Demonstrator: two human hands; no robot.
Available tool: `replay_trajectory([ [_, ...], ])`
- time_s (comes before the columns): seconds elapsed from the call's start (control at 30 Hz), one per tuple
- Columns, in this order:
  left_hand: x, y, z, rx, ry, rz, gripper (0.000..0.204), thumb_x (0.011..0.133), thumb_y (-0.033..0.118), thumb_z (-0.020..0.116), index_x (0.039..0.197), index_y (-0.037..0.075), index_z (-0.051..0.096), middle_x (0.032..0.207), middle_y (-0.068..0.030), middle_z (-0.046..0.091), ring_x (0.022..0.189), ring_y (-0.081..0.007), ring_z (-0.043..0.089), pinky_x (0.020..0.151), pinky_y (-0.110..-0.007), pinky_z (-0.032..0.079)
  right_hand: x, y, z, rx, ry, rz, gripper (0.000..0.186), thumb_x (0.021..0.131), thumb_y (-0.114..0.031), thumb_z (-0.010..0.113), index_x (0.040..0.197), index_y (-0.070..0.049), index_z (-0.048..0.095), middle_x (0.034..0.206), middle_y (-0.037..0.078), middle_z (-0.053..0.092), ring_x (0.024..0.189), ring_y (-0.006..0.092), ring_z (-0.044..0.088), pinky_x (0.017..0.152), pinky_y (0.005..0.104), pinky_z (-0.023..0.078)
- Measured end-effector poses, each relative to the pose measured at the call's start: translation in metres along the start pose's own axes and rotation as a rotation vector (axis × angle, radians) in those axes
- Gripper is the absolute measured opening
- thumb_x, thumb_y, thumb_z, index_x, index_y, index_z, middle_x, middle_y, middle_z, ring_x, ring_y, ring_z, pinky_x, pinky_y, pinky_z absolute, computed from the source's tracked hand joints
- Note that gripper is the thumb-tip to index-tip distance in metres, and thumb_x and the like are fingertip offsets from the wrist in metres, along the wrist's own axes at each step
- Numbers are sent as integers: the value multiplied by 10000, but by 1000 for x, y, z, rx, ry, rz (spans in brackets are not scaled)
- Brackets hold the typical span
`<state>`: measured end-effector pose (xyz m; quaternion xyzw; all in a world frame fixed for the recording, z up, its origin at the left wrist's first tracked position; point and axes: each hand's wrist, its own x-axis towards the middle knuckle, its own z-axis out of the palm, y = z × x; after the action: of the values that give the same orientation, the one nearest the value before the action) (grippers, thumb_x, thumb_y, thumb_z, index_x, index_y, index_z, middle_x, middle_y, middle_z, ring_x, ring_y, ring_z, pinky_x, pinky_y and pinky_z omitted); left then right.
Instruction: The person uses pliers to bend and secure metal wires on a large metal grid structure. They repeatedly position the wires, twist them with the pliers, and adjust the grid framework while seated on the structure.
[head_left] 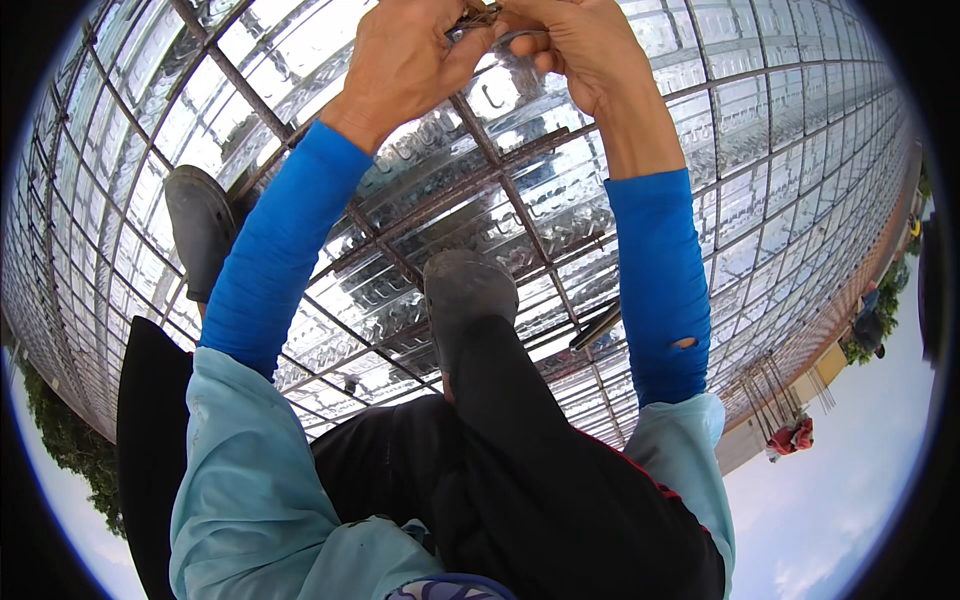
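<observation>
My left hand (405, 65) and my right hand (590, 55) meet at the top edge of the view. Between them is a small bundle of thin, dark tie wire (478, 17). The left thumb and fingers are closed on the bundle. My right hand pinches the wires from the other side, its fingers curled; the fingertips are partly cut off by the frame. Below the hands spreads a grid of rusty steel reinforcing bars (486, 143), lying over shiny corrugated metal decking (430, 140).
My dark grey shoes, one at the left (200, 225) and one in the middle (465, 285), stand on the grid. A short dark bar-like piece (597, 325) lies near the right forearm. Upright bars (770, 395) rise at the far right, where another person (868, 322) shows small.
</observation>
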<state>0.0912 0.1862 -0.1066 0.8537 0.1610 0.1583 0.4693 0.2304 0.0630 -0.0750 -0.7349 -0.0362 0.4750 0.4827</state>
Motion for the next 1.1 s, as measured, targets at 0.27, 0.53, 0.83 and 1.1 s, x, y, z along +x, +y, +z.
replay_trajectory([
  [0.27,2,9,-23,-416,-206,-357,218,1004,141,671,1135,-27,623,1022,-113,676,972,-174,625,857,-332,522,-8,9,9,248,-15,-36,157,936,-122,752,943,3,657,772,73,682,610,112,629,516,227,498],
  [0.53,39,8,-49,-265,-442,-371,260,900,221,760,982,-26,751,802,-46,693,731,-111,615,619,-291,487,-9,4,13,138,-8,-2,163,917,-110,748,962,-6,631,781,90,687,621,136,650,534,260,538],
  [0.83,73,-5,-52,-311,-596,-545,201,889,136,719,1008,-23,752,919,-108,741,882,-189,679,802,-344,542,-8,21,13,255,-12,-30,85,952,-64,691,952,-36,610,820,96,698,623,128,635,506,242,499],
  [1.1,80,-27,-52,-434,-713,-580,224,925,130,686,1065,-41,725,1013,-145,734,957,-224,686,860,-360,554,-38,1,24,-167,79,-320,142,892,-17,665,1015,52,683,772,109,712,592,141,647,530,270,518],
])
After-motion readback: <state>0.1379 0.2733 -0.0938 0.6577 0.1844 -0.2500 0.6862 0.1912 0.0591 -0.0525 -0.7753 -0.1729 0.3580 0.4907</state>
